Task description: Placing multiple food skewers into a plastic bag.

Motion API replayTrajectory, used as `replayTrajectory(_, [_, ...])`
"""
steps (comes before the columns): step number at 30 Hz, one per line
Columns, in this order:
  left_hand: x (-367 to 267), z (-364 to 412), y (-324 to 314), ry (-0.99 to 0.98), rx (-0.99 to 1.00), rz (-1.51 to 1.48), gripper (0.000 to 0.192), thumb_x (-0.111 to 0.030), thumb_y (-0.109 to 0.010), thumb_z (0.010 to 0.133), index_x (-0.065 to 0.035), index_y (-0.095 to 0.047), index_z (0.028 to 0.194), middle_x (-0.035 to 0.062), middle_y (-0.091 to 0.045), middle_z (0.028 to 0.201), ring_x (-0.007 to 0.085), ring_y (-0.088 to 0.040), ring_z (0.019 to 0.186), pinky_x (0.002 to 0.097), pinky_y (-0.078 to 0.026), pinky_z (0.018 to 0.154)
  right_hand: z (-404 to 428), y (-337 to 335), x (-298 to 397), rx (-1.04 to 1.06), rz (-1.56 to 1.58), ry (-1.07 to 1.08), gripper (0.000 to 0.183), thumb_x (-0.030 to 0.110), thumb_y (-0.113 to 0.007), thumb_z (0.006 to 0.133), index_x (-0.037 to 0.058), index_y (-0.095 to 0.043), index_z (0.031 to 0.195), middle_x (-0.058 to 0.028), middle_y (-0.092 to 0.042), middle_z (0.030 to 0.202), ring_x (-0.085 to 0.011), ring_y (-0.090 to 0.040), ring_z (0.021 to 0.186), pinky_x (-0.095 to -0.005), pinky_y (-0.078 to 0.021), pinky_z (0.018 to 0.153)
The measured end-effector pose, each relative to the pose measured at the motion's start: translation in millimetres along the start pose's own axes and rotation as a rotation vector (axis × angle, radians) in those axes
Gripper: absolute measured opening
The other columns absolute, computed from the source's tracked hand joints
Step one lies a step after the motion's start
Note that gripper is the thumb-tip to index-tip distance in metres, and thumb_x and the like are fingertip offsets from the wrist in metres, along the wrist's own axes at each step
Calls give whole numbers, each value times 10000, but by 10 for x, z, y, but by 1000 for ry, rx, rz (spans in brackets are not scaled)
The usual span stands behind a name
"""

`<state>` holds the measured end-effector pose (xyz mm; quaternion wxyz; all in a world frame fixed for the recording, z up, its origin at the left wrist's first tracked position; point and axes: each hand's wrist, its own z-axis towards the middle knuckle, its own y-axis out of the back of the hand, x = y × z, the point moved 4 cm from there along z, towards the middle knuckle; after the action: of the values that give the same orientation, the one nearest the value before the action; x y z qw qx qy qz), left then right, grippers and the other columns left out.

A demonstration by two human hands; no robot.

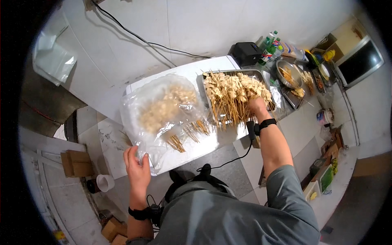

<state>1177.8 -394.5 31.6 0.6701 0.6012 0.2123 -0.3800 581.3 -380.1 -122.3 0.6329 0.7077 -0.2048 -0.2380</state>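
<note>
A steel tray (258,73) on the white table (202,152) holds a dense heap of skewers (235,87), with pale folded food at the far ends and bare sticks towards me. At the tray's right part, my right hand (258,106) is curled around some sticks; its fingertips are hidden among them. Left of the tray lies a clear plastic bag (162,101) over more skewers (176,143), whose sticks protrude from its near side. My left hand (137,167) is at the bag's near left corner, thumb and fingers apart; whether it pinches the film is unclear.
Behind the tray stand a black device (246,52) and green bottles (269,52). A steel bowl (289,73) and smaller trays crowd the right. A black cable (235,158) hangs from the right wrist. Cardboard boxes (77,163) and a white bucket (105,183) are at lower left.
</note>
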Motion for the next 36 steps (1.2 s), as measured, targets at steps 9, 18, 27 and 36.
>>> replayTrajectory(9, [55, -16, 5, 20, 23, 14, 379, -81, -623, 848, 17, -504, 1194, 176, -476, 1223, 318, -538, 1029, 356, -463, 820, -404, 580, 280, 58, -176, 199, 170, 148, -575, 788, 74, -725, 760, -174, -691, 808, -329, -676, 780, -401, -536, 672])
replayTrajectory(18, [-7, -27, 19, -29, -9, 39, 368, -89, -625, 849, 12, -511, 1183, 181, -477, 1226, 328, -538, 1030, 369, -461, 832, -716, 880, 263, -141, 581, -311, 299, 205, -520, 885, -74, -526, 994, -309, -627, 973, -462, -603, 926, -480, -475, 816])
replayTrajectory(27, [-27, -11, -29, 8, 15, 28, 372, -88, -631, 846, 8, -512, 1185, 185, -480, 1231, 328, -539, 993, 367, -460, 823, -655, 497, 9, -325, 1074, -383, 298, 154, -514, 873, -105, -535, 1020, -240, -641, 891, -370, -620, 815, -433, -474, 709])
replayTrajectory(36, [-17, 13, -76, -13, 38, 32, 370, -89, -629, 847, 14, -510, 1181, 179, -494, 1213, 326, -542, 971, 369, -458, 822, -725, 562, 1, 101, 1718, -449, 117, 97, -571, 878, 23, -575, 788, -46, -580, 716, -182, -568, 615, -311, -489, 550])
